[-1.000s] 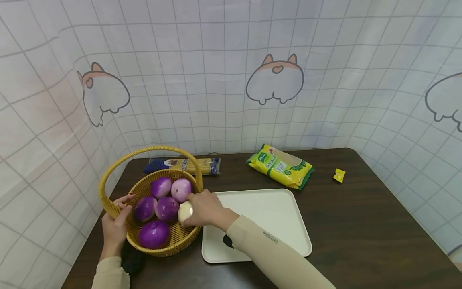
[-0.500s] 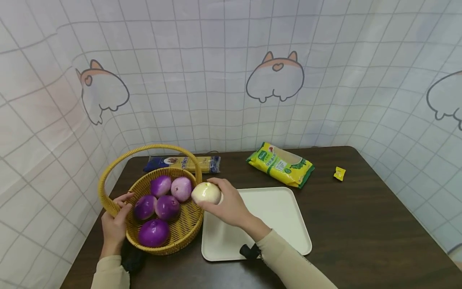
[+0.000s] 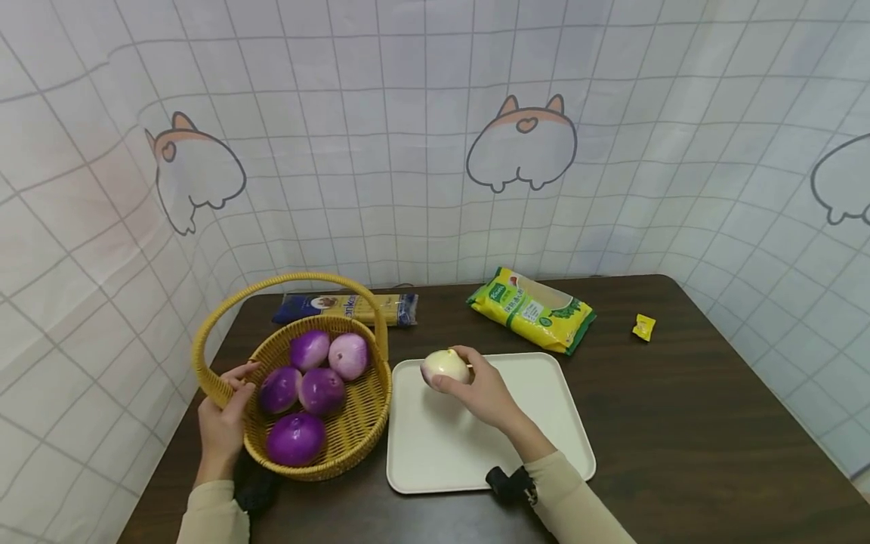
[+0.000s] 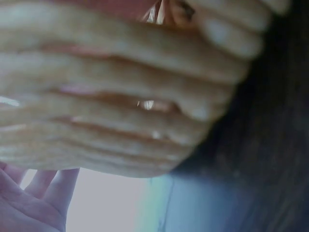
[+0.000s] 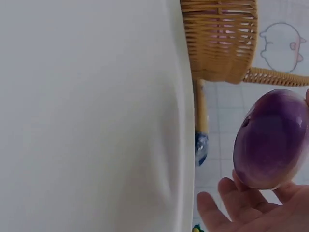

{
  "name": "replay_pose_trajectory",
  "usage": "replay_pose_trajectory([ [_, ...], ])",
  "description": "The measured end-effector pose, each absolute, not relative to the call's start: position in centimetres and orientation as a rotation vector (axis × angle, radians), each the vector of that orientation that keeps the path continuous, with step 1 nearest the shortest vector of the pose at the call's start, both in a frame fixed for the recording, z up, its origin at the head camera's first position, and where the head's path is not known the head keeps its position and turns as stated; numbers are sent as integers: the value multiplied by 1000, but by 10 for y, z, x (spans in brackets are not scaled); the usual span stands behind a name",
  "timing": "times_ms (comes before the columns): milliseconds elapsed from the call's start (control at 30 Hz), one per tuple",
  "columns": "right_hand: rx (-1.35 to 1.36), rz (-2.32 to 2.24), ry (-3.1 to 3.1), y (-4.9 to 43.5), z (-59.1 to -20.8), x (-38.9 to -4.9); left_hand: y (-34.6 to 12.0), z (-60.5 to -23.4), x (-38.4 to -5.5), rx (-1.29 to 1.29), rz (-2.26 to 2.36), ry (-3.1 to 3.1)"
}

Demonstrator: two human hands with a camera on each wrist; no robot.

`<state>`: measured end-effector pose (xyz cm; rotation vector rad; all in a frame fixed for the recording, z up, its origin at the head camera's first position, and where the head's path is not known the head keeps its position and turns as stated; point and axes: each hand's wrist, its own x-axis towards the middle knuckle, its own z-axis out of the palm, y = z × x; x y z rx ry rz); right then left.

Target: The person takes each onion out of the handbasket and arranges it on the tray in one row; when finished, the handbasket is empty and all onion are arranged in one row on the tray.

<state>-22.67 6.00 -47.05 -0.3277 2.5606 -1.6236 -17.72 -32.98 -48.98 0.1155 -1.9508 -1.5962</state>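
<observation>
My right hand (image 3: 485,393) holds an onion (image 3: 443,368) over the back left part of a white tray (image 3: 435,465), thumb in front and fingers behind. Its pale side faces up in the head view; the right wrist view shows its purple side (image 5: 273,137) above the tray's level. At the left, my left hand (image 3: 220,432) grips the wicker basket (image 3: 374,438) at its rim by the foot of the handle. Several purple onions (image 3: 295,439) lie in the basket, one of them paler (image 3: 350,356). Blurred weave (image 4: 106,111) fills most of the left wrist view.
Behind the basket lies a blue and yellow pasta packet (image 3: 397,309), partly hidden by it. A yellow and green Knorr bag (image 3: 533,310) rests behind the tray. Farther right is a small yellow wrapped piece (image 3: 643,327). A patterned curtain (image 3: 421,151) hangs behind the dark table (image 3: 680,431).
My right hand has lifted the pale-topped onion out of the basket and carried it right, over the tray. The left hand has kept its grip on the basket.
</observation>
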Motion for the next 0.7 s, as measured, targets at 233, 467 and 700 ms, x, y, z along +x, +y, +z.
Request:
replay_pose_trajectory([
  [233,-272,-1643,2599,70,-477,-232,-329,-490,-175,129,-1566,-1995],
  [467,-214,-1676,2473,75,-488,-235,-328,-492,-174,126,-1582,-1969],
  [700,-314,-1595,2422,67,-485,-234,-329,-490,-177,125,-1626,-1956],
])
